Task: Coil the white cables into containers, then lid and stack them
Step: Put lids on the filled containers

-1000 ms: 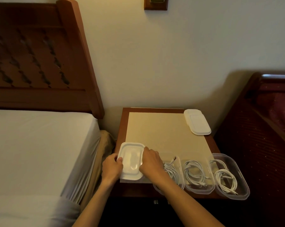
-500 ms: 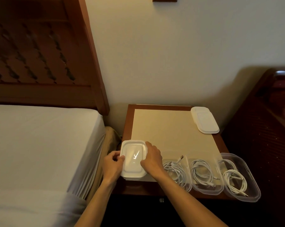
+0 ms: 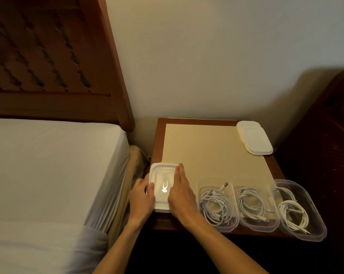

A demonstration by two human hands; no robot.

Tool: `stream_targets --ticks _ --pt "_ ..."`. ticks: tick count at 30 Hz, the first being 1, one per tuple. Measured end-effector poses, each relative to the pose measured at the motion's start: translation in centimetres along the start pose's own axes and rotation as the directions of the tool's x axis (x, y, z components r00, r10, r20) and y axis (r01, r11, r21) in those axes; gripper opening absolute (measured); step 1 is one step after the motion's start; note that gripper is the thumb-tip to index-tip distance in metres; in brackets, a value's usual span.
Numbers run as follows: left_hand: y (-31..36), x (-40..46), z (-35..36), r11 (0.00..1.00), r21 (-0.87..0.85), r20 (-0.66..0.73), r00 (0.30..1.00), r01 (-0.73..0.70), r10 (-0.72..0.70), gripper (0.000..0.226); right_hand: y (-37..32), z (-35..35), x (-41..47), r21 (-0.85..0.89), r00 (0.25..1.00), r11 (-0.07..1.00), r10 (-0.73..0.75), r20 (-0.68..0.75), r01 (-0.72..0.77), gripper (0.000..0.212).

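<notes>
A lidded white container [image 3: 162, 178] sits at the front left corner of the bedside table [image 3: 274, 165]. My left hand [image 3: 142, 196] grips its left edge with curled fingers. My right hand [image 3: 181, 192] lies along its right side with straight fingers pressing on the lid. To the right stand three open clear containers in a row, each holding a coiled white cable: the nearest [image 3: 216, 206], the middle one [image 3: 254, 206] and the far right one [image 3: 297, 212]. A stack of white lids [image 3: 254, 140] lies at the back right corner.
A tan mat [image 3: 206, 151] covers most of the table top. A bed with a white sheet [image 3: 48, 165] and wooden headboard [image 3: 48, 66] stands close on the left. Dark wooden furniture [image 3: 325, 135] stands at the right. The wall is behind.
My right hand's fingers have straightened and slid forward along the lid's right side. The left hand stays on the left edge. The view has shifted a little.
</notes>
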State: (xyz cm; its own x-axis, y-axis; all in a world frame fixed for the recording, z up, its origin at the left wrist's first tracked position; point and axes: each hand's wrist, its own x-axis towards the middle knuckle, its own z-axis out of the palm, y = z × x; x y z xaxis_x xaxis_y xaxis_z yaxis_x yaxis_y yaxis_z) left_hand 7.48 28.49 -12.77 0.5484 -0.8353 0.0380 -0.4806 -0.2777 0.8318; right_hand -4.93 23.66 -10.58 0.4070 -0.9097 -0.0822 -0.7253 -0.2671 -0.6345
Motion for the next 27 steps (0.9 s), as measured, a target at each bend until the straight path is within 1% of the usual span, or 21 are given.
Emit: stream_targets --ticks 4,6,8,9,10,12,14,16,18,19,21,23,24,27 --pt "-0.3 -0.1 0.2 0.999 0.038 -0.036 0.999 -0.011 0.012 0.029 -0.4 0.3 0.2 -0.039 0.998 0.997 0.061 -0.002 -0.061 0.074" --pt "-0.1 0.1 0.1 0.998 0.064 -0.053 0.998 -0.02 0.023 0.029 -1.0 -0.3 0.4 -0.109 0.997 0.992 0.065 0.035 -0.06 0.073" --pt "0.5 0.3 0.2 0.996 0.084 -0.063 0.998 -0.009 0.015 0.028 -1.9 -1.8 0.4 -0.136 0.998 0.99 0.031 0.045 -0.025 0.075" --pt "0.8 0.5 0.3 0.996 0.088 -0.068 0.998 0.0 0.006 0.029 -2.3 -2.8 0.3 -0.129 1.0 0.992 -0.006 0.023 0.009 0.073" --pt "1.0 1.0 0.4 0.996 0.088 -0.074 0.997 0.004 0.002 0.029 -2.5 -4.2 0.2 -0.12 0.998 0.991 -0.058 -0.028 0.054 0.067" --pt "1.8 2.0 0.9 0.995 0.096 -0.067 0.998 -0.007 0.013 0.028 -1.6 -7.7 0.2 -0.113 0.975 0.985 -0.147 -0.167 0.129 0.05" --pt "2.2 3.3 1.4 0.993 0.115 -0.045 0.999 -0.023 0.028 0.027 0.2 -11.4 1.0 -0.086 0.949 0.986 -0.164 -0.269 0.146 0.036" --pt "2.7 4.5 2.0 0.988 0.147 -0.029 0.998 -0.046 0.051 0.028 3.3 -14.9 2.6 -0.078 0.94 0.993 -0.108 -0.325 0.087 0.028" --pt "2.6 5.5 2.6 0.983 0.17 -0.023 0.997 -0.065 0.07 0.033 7.1 -17.4 4.6 -0.093 0.933 0.995 -0.01 -0.361 -0.025 0.025" --pt "2.2 5.8 2.8 0.986 0.161 -0.037 0.998 -0.049 0.056 0.039 9.1 -18.3 5.6 -0.116 0.925 0.989 0.041 -0.378 -0.091 0.024" --pt "1.4 5.1 3.4 0.994 0.101 -0.122 0.992 0.031 -0.018 0.054 13.0 -19.4 7.5 -0.19 0.907 0.956 0.13 -0.402 -0.221 0.027" --pt "0.6 3.4 4.5 0.996 0.064 -0.204 0.978 0.065 -0.051 0.068 16.1 -20.2 9.3 -0.236 0.895 0.916 0.219 -0.388 -0.326 0.038" --pt "0.7 2.3 4.9 0.998 0.044 -0.215 0.976 0.053 -0.042 0.068 17.3 -20.4 10.2 -0.25 0.889 0.895 0.262 -0.375 -0.369 0.047" --pt "1.3 0.3 5.8 0.999 0.023 -0.177 0.984 -0.026 0.029 0.053 19.8 -20.9 12.2 -0.268 0.856 0.837 0.375 -0.355 -0.477 0.074"
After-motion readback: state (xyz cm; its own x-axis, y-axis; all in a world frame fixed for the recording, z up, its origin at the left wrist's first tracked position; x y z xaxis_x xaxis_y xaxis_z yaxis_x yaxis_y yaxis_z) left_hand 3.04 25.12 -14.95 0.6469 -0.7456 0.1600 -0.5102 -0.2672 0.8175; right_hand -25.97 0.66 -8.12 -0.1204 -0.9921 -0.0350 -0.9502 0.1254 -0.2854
